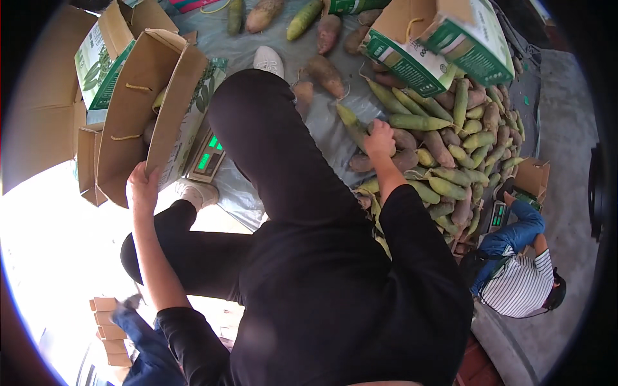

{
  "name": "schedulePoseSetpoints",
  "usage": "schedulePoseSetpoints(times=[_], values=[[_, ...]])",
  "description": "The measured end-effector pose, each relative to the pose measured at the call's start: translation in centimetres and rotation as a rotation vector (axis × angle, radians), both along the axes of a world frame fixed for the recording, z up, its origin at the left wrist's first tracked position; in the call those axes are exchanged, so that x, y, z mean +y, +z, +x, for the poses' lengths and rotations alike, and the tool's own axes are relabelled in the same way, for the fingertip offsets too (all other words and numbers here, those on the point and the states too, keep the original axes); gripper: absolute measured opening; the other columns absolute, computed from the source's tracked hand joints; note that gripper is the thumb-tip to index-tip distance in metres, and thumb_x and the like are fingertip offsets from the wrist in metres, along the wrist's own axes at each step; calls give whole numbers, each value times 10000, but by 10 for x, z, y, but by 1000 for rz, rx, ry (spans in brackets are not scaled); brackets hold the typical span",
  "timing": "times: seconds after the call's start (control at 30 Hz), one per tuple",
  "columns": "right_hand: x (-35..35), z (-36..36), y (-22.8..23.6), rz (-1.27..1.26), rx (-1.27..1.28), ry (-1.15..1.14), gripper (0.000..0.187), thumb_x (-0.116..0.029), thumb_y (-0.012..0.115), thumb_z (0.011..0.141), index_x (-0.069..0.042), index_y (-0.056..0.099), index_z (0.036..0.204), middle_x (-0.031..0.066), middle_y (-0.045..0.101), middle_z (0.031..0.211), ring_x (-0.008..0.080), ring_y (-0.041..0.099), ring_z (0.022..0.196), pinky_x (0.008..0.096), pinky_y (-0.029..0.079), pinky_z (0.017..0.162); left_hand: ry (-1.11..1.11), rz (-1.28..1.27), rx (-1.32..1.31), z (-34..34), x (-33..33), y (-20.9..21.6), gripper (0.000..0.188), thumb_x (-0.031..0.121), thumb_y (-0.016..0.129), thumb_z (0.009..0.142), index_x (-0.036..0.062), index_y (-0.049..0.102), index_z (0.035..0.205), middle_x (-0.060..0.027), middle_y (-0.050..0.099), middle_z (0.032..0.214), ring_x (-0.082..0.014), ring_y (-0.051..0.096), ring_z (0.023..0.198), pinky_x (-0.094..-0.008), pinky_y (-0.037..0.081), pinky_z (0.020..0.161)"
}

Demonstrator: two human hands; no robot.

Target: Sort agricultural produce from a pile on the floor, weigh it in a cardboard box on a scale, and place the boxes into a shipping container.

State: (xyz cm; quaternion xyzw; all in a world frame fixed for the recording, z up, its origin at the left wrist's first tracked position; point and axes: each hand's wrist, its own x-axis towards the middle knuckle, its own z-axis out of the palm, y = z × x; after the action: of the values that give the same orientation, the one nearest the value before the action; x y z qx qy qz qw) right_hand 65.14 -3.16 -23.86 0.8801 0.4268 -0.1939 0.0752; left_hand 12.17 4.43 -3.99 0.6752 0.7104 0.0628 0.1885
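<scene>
My left hand (143, 186) pinches the near edge of an open cardboard gift box (164, 122), thumb and fingers closed on its wall. The box has yellow cord handles and a printed white and green side; a little of its contents shows inside. The box is at a digital scale (207, 154) with lit green digits. Over to the right, my right hand (380, 141) reaches down at the near side of a pile of green and reddish-brown radishes (444, 186). Its fingers curl over a radish, mostly hidden beneath them. A green radish (351, 122) lies just beside it.
More printed boxes stand at the far left (106, 58) and far right (444, 48). Loose radishes (325, 74) lie on the grey plastic sheet (283, 55) ahead. A person in a striped shirt (518, 283) crouches right, near another scale (497, 213). Another person's blue-clothed leg (145, 341) shows lower left.
</scene>
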Motion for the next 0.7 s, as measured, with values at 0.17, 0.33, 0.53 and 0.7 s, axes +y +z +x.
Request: schedulePoseSetpoints(times=[0.17, 0.33, 0.53, 0.7], values=[[-10, 26, -1, -143, 71, -175, 701, -124, 585, 784, -235, 261, 1396, 60, 284, 1444, 289, 331, 1280, 524, 353, 955, -10, 7, 29, 0, 1, 4, 230, 136, 590, 772, 10, 617, 962, -166, 625, 868, -340, 604, 809, -379, 467, 708], [4, 25, 6, -327, 81, -148, 735, -142, 581, 777, -247, 234, 1417, 19, 298, 1433, 284, 282, 1309, 526, 332, 984, 46, -18, 6, 0, -1, 6, 217, 132, 590, 774, 25, 620, 960, -158, 626, 872, -328, 605, 793, -387, 468, 706], [10, 34, -3, -296, 163, -41, 802, -181, 663, 730, -251, 248, 1412, 68, 297, 1424, 305, 272, 1311, 528, 323, 999, 35, -6, 40, 2, -2, 1, 205, 143, 611, 773, 47, 623, 955, -142, 616, 913, -336, 588, 847, -394, 469, 723], [25, 20, -6, -320, 54, 10, 783, -182, 699, 699, -235, 310, 1377, 90, 353, 1358, 312, 319, 1274, 516, 353, 983, 74, 43, 17, 10, -2, 13, 183, 129, 608, 767, 30, 625, 920, -161, 617, 848, -345, 593, 812, -386, 466, 710]])
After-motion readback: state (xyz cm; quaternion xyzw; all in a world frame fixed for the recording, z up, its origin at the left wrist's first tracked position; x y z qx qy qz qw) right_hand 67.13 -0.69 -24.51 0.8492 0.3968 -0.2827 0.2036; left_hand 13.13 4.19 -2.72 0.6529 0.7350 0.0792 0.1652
